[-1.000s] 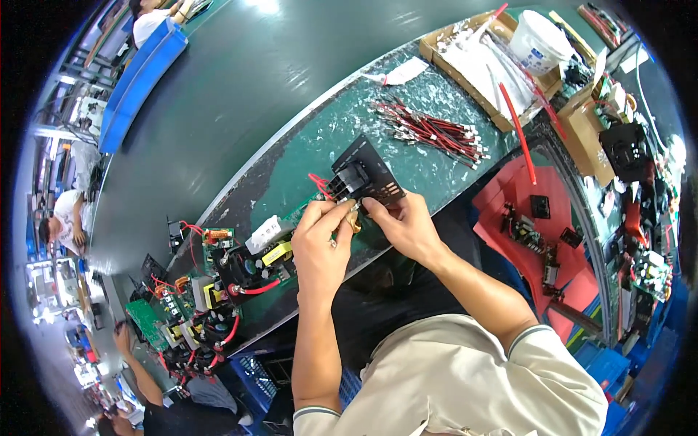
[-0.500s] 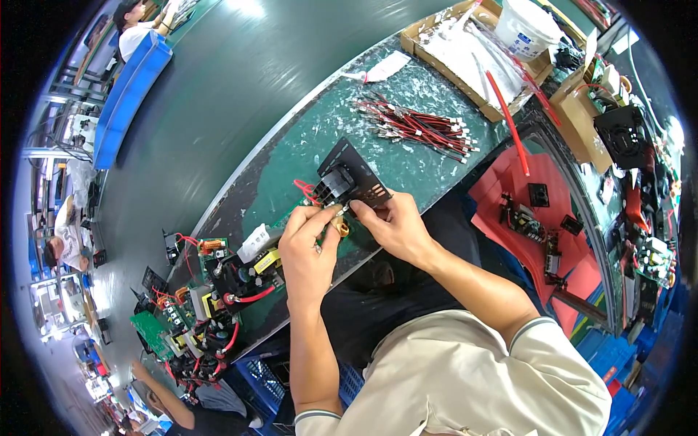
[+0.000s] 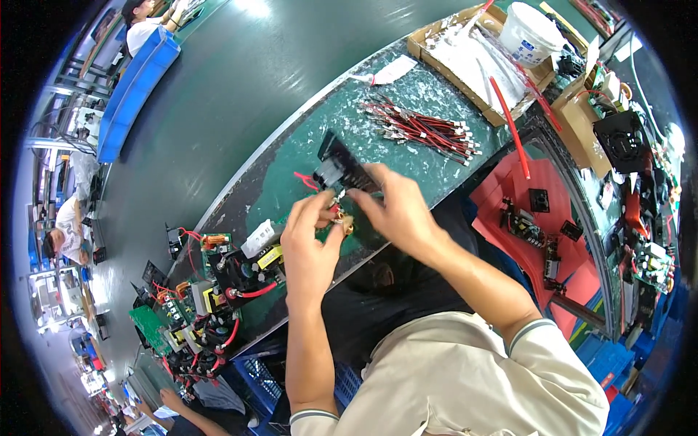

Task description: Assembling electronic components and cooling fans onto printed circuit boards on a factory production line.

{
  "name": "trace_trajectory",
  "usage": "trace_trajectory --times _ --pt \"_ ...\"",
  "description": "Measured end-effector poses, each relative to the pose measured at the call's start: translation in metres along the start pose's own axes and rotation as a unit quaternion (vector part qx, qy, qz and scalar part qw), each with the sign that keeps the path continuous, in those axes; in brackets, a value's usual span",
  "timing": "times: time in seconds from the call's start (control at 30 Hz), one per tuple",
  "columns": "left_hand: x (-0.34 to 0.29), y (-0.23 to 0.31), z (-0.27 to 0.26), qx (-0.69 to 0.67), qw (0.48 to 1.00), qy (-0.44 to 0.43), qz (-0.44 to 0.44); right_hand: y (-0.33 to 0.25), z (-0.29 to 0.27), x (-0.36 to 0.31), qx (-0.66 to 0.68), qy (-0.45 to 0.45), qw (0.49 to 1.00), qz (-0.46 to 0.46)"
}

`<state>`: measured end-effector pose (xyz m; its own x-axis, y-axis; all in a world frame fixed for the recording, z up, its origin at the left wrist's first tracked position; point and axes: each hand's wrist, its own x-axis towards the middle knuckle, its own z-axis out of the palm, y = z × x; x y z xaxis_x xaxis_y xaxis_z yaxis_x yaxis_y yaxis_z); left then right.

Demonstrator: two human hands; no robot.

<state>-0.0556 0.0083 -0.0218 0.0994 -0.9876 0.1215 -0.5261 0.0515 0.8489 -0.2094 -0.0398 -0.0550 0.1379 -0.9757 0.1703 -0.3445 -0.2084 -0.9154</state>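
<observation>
A black perforated panel with a black fan on it stands tilted over the bench, slightly blurred. My right hand is closed on the panel's lower right edge. Just left of it, my left hand curls its fingers and thumb round a small circuit board, mostly hidden, whose copper coil shows between the hands. A red wire loop sticks out beside the fan. The fingers cover where panel and board meet.
Red-black cables lie in a bundle beyond my hands. Assembled circuit boards crowd the left. A cardboard tray and white bucket stand far right; red sheeting holds more parts. A co-worker sits behind a blue bin.
My right hand has moved up along the panel, its fingers leaving the spot beside the left fingertips. The panel has turned more edge-on. The left hand stays nearly in place.
</observation>
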Motion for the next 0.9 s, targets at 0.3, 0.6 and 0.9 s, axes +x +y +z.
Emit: trace_trajectory --times 0.3,0.6,0.9 --pt "-0.011 -0.013 -0.02 0.045 0.997 0.009 0.066 -0.023 -0.027 -0.025 0.196 -0.259 0.909 0.261" --pt "-0.018 -0.003 -0.024 0.159 0.98 -0.006 0.123 -0.035 0.001 -0.021 0.37 -0.301 0.831 0.287" --pt "-0.015 0.0 -0.036 0.067 0.993 -0.06 0.082 -0.018 0.002 -0.024 0.348 -0.247 0.871 0.245"
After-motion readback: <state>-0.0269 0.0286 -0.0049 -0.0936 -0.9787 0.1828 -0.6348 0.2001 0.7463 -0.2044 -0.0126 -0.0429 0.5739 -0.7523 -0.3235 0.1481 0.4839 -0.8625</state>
